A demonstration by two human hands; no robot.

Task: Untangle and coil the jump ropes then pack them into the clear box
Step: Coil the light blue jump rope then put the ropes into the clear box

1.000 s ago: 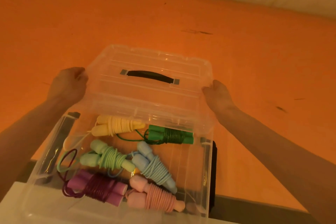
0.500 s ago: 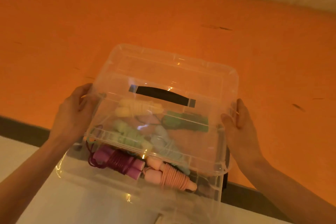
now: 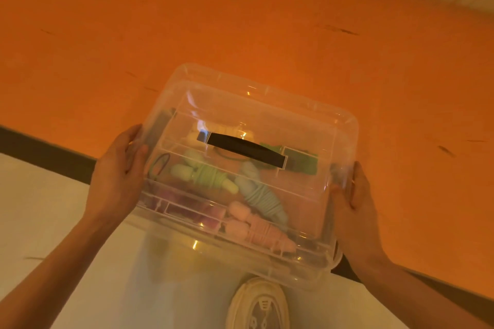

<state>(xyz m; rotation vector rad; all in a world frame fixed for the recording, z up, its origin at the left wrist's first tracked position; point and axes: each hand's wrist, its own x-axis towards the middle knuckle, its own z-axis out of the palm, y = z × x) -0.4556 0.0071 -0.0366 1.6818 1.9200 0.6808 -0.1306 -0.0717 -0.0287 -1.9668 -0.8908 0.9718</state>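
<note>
**Lid over the packed box**

The left hand [image 3: 117, 171] grips the lid's [image 3: 254, 168] left edge, fingers curled round it; the right hand [image 3: 352, 211] grips the right edge likewise. The lid, with a black handle [image 3: 246, 151], lies over the clear box [image 3: 240, 259]. Inside lie coiled ropes: green [image 3: 205, 175], blue [image 3: 260, 195], pink [image 3: 256, 230], purple [image 3: 187, 204], dark green [image 3: 300, 161]. A shoe [image 3: 258, 304] shows below.

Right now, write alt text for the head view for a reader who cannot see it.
Two hands hold a clear lid over a clear box, the left hand and right hand gripping its short sides. Coiled jump ropes in green, blue, pink and purple show through the plastic, against an orange surface.
</note>
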